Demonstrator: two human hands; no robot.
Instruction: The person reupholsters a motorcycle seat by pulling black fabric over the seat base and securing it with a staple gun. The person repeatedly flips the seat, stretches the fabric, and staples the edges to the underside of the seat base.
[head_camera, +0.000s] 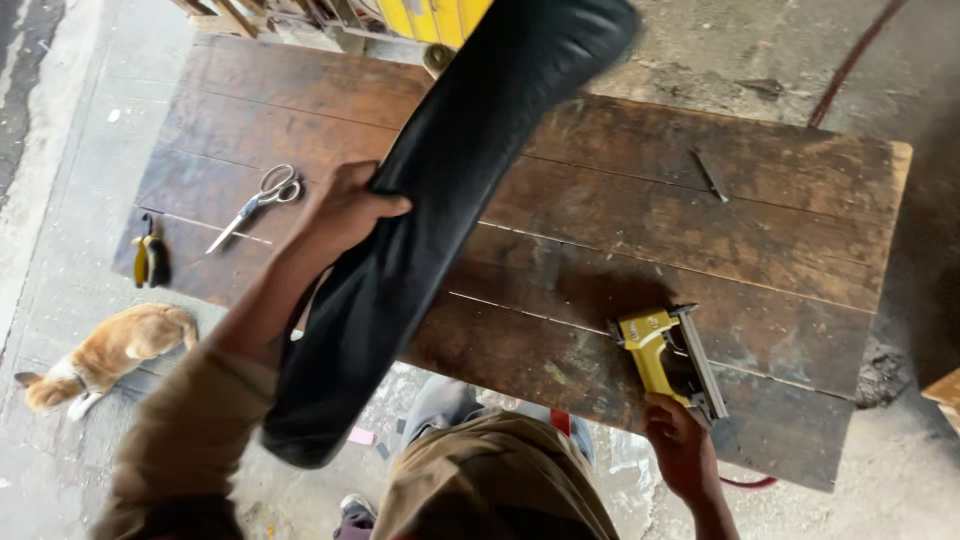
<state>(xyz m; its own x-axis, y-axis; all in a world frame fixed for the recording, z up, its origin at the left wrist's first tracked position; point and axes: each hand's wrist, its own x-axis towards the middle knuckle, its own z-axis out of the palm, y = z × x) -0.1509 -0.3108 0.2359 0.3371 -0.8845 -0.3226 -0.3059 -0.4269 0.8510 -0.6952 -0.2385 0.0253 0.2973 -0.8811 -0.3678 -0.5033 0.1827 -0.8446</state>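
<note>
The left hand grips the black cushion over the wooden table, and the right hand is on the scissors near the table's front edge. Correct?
Not quite. In the head view the right hand is on the yellow stapler, not the scissors, which lie untouched on the table. The left hand does grip the black cushion.

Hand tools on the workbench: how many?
3. Scissors left of the left hand; yellow-black pliers at the left edge; yellow staple gun by the right hand. The black cushion may hide more.
</note>
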